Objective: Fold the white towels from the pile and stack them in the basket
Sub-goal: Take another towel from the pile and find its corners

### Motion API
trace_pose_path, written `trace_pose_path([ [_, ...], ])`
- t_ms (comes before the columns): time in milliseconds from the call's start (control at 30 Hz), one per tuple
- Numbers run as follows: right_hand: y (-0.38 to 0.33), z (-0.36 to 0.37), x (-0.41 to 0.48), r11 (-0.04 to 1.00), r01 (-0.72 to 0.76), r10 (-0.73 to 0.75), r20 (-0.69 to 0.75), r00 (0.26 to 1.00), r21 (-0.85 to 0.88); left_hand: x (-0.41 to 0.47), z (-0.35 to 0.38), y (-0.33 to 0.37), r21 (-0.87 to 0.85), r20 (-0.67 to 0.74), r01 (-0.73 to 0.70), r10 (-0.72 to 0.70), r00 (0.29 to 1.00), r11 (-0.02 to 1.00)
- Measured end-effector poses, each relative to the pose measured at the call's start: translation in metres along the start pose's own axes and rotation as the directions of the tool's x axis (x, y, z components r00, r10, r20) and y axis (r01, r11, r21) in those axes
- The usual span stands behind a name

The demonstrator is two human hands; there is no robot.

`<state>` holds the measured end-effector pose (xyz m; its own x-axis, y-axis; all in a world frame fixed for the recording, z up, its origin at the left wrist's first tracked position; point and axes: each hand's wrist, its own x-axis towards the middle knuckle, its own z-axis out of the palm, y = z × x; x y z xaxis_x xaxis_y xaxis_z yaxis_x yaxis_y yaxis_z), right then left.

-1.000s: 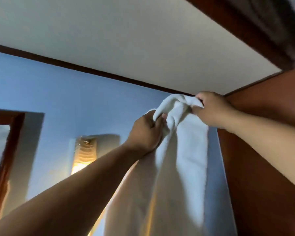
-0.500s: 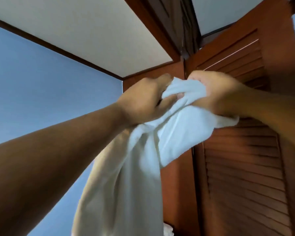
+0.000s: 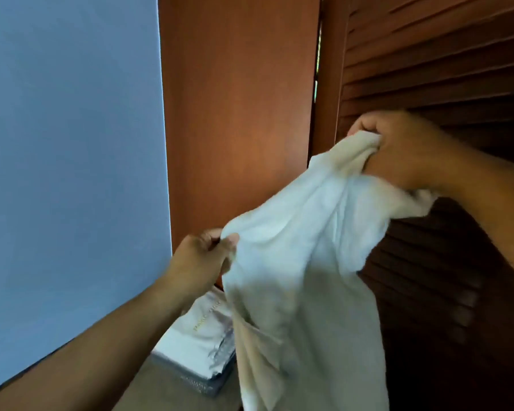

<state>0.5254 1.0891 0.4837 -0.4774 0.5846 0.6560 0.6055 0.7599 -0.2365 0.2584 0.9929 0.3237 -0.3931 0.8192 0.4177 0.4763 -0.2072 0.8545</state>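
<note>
A white towel (image 3: pixel 300 262) hangs in the air in front of me, stretched between both hands and trailing down past the bottom of the view. My left hand (image 3: pixel 202 259) pinches its lower left edge at mid height. My right hand (image 3: pixel 404 149) grips a bunched corner higher up, on the right, in front of the louvred door. The basket and the towel pile are out of view.
A brown louvred wooden door (image 3: pixel 442 54) fills the right side, with a plain wooden panel (image 3: pixel 238 99) beside it and a blue wall (image 3: pixel 72 129) on the left. Low down, a flat white package (image 3: pixel 202 327) lies on a grey tray-like thing (image 3: pixel 196 381).
The view has tilted down from the ceiling to the door and wall. My hands, close together before, have drawn apart: the left has dropped down and left along the towel's edge.
</note>
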Motion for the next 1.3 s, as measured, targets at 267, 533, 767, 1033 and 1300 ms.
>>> trace_pose_path([
  [267, 0.077, 0.179, -0.087, 0.934, -0.041, -0.176, 0.557, 0.812, 0.354, 0.034, 0.036, -0.043, -0.047, -0.214, -0.137, 0.124, 0.969, 0.989],
  [533, 0.122, 0.307, -0.083, 0.666, -0.328, -0.38, 0.683, 0.624, 0.67, 0.029, 0.052, -0.075, 0.494, -0.222, -0.064, 0.197, 0.955, 0.867],
  [767, 0.086, 0.357, -0.099, 0.45, -0.417, -0.639, 0.611, 0.467, 0.79, -0.048, 0.065, -0.068, 0.609, -0.374, 0.23, 0.019, 0.927, 0.759],
  [1033, 0.013, 0.313, -0.103, 0.024, -0.294, -0.699, 0.226, 0.678, 0.956, -0.196, 0.059, -0.077, 0.621, -0.564, 0.501, -0.101, 0.82, 0.603],
  [1300, 0.018, 0.285, -0.073, -0.024, -0.188, -0.587, 0.138, 0.797, 0.982, -0.306, 0.02, -0.063, 0.163, -0.941, 0.503, -0.02, 0.338, 0.848],
])
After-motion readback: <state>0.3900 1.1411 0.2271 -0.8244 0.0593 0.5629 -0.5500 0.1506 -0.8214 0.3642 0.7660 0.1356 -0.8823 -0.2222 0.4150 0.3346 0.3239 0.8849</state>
